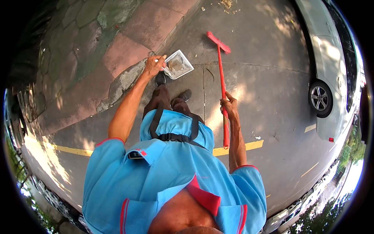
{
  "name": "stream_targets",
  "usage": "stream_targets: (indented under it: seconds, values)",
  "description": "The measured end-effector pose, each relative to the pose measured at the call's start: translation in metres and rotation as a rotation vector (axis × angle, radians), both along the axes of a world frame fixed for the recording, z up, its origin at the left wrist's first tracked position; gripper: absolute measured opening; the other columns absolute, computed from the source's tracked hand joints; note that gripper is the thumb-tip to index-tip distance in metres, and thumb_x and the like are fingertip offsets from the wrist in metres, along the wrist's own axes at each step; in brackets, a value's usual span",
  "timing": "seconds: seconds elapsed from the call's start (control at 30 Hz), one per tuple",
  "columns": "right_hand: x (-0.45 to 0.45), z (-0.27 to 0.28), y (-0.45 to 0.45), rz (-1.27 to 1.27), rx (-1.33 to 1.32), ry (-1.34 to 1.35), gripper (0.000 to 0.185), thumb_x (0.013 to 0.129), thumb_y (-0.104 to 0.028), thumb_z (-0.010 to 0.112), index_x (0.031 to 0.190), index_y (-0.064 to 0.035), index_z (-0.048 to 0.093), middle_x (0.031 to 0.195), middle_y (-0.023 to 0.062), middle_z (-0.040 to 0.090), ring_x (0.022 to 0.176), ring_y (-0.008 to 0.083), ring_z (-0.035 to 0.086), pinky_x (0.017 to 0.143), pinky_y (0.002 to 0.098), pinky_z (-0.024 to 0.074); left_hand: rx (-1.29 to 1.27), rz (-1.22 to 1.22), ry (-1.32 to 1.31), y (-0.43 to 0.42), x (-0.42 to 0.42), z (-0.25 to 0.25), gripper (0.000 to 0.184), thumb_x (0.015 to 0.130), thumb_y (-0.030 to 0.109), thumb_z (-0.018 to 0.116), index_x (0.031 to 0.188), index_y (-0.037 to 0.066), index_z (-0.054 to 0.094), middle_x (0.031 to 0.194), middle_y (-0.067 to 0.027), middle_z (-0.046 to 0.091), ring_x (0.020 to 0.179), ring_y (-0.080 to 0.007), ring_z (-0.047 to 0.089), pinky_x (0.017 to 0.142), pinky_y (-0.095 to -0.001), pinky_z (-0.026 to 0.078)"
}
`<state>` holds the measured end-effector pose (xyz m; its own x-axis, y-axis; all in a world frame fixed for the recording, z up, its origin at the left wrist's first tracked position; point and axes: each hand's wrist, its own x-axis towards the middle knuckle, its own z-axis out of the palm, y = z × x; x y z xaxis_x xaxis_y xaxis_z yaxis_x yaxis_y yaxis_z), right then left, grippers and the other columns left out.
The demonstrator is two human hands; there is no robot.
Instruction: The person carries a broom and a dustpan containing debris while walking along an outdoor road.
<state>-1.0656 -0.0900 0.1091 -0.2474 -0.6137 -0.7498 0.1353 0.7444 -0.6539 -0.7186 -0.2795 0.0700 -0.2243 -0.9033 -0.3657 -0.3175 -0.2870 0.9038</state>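
My left hand (154, 65) is closed around the handle of a white dustpan (187, 67), which has some brownish debris in its pan. The dustpan is in front of my left shoe, near the kerb. In my right hand (229, 104) is the red handle of a broom (221, 72), gripped partway along its length. The broom's red head (218, 42) points away from me over the grey pavement, and its handle end reaches back beside my right forearm. Whether the broom head touches the ground I cannot tell.
A silver car (331, 58) is parked on the right. A reddish stone kerb (128, 50) runs along the left, with paving beyond it. Dry leaf litter (226, 4) lies far ahead. A yellow painted line (253, 145) crosses the pavement beside me.
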Motion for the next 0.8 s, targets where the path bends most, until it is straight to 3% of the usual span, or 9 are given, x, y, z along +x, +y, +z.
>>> stream_targets:
  seconds: [0.07,0.23,0.33,0.47,0.63,0.8]
  values:
    - [0.015,-0.007,0.014,0.018,0.027,-0.015,0.071,0.076,-0.003,0.058,0.14,0.0039,0.026,0.063,0.0074,0.054,0.037,0.0148,0.049,0.034,0.028,0.0382,-0.021,-0.004,-0.016,-0.006,-0.001,0.0,0.045,0.088,0.036,0.053,0.065,-0.002,0.062,0.06,-0.0066,0.059,0.054,-0.0137,0.057,0.049,-0.026,0.049]
    - [0.055,0.04,0.063,0.084,0.118,-0.184,0.066,0.076,-0.002,0.058,0.138,0.002,0.033,0.062,0.0074,0.055,0.036,0.0143,0.048,0.033,0.0263,0.0355,-0.016,-0.019,-0.033,-0.007,-0.003,0.001,0.047,0.087,0.039,0.053,0.065,-0.002,0.062,0.062,-0.008,0.059,0.055,-0.0152,0.057,0.051,-0.0278,0.05]
    - [0.057,0.075,0.08,-0.048,0.193,-0.338,0.061,0.077,-0.001,0.055,0.135,0.0011,0.038,0.063,0.0072,0.055,0.036,0.012,0.046,0.032,0.0255,0.0319,-0.02,-0.007,-0.013,-0.005,-0.003,0.001,0.047,0.086,0.04,0.054,0.065,-0.002,0.062,0.062,-0.0086,0.059,0.055,-0.0157,0.057,0.051,-0.0278,0.05]
    - [0.061,0.098,0.086,-0.077,0.166,-0.301,0.061,0.076,-0.001,0.057,0.134,0.0012,0.04,0.062,0.0082,0.056,0.036,0.0117,0.045,0.034,0.0251,0.0332,-0.01,0.007,0.03,-0.005,-0.003,0.001,0.047,0.086,0.04,0.055,0.066,-0.002,0.062,0.061,-0.0093,0.059,0.054,-0.0156,0.057,0.051,-0.0275,0.05]
    - [0.032,0.074,0.055,-0.086,0.042,-0.141,0.058,0.078,-0.001,0.055,0.134,0.0031,0.039,0.06,0.0064,0.055,0.035,0.0125,0.047,0.032,0.0252,0.0326,-0.01,-0.003,-0.001,-0.003,-0.004,0.004,0.046,0.086,0.039,0.055,0.065,-0.002,0.062,0.06,-0.0087,0.06,0.054,-0.0146,0.057,0.051,-0.027,0.05]
    - [-0.024,0.008,-0.003,-0.028,0.008,0.052,0.063,0.076,0.0,0.057,0.136,0.0007,0.037,0.063,0.0092,0.055,0.037,0.0148,0.048,0.033,0.0285,0.0356,-0.027,0.01,-0.014,0.0,-0.002,-0.001,0.045,0.086,0.037,0.053,0.065,-0.002,0.062,0.059,-0.0086,0.06,0.051,-0.0147,0.056,0.051,-0.0282,0.048]
